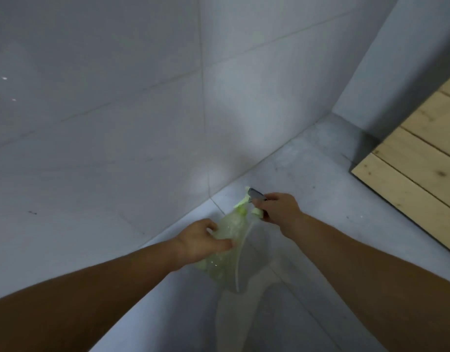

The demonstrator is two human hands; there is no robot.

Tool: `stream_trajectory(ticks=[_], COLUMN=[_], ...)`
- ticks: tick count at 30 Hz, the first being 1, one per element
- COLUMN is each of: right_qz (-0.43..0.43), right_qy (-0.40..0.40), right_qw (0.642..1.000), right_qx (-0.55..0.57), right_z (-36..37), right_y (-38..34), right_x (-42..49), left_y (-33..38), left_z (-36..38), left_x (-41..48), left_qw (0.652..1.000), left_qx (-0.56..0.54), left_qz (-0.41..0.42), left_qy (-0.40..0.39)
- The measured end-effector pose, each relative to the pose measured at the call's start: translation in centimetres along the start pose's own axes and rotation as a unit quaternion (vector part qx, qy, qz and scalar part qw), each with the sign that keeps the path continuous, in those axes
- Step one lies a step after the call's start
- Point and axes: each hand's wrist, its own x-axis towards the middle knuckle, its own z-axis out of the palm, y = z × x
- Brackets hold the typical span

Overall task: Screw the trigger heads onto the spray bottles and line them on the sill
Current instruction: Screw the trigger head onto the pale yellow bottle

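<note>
The spray bottle (225, 246) is hanging in mid-air a little below the middle of the view, tilted so that its neck is pointing toward one o'clock and its base toward seven o'clock. It is a translucent, pale green bottle, blurred, with a thin dip tube (240, 257) showing as a pale curved line running along its right side down to the base.

The left hand (202, 240) is wrapping the bottle's body from the nine o'clock side — fingers curled across the front, thumb over the top — and is gripping it firmly. The right hand (276, 208) is closing around the trigger head (254, 196) at the bottle's neck, at about one o'clock from the left hand; the head's dark nozzle is sticking out past the fingers toward eleven o'clock, with light green parts below it. Whether the head is seated fully on the neck cannot be told through the blur.

Behind the hands, a pale tiled wall (104, 97) is filling the ten o'clock half of the view, meeting a grey floor (320, 186) along a diagonal seam. A light wooden panel (422, 153) of planks is sitting at three o'clock, well apart from the bottle.
</note>
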Motion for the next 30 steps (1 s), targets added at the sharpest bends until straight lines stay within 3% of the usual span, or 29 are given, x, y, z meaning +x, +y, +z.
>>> stream_trajectory(ticks=[5, 9, 16, 23, 30], right_qz=[-0.066, -0.159, -0.301, -0.327, -0.339], right_qy=[0.027, 0.097, 0.204, 0.234, 0.244], right_qw=[0.997, 0.982, 0.911, 0.855, 0.850], right_qx=[0.019, 0.037, 0.195, 0.328, 0.322], right_z=[-7.9, -15.0, -25.4, -29.7, -30.6], right_y=[-6.6, -12.8, -21.3, -21.2, -19.2], right_x=[-4.3, -9.4, -23.3, -32.7, -35.0], left_y=[6.1, 11.4, 18.0, 20.8, 19.8], left_z=[-0.4, -0.7, 0.2, 3.0, 4.8], left_x=[-4.9, -9.4, -18.5, -24.8, -26.2], left_qw=[0.997, 0.989, 0.970, 0.960, 0.960], left_qx=[-0.006, -0.018, 0.005, -0.045, -0.054], left_qz=[0.080, 0.144, 0.241, 0.270, 0.269], left_qy=[-0.003, 0.007, 0.040, 0.053, 0.056])
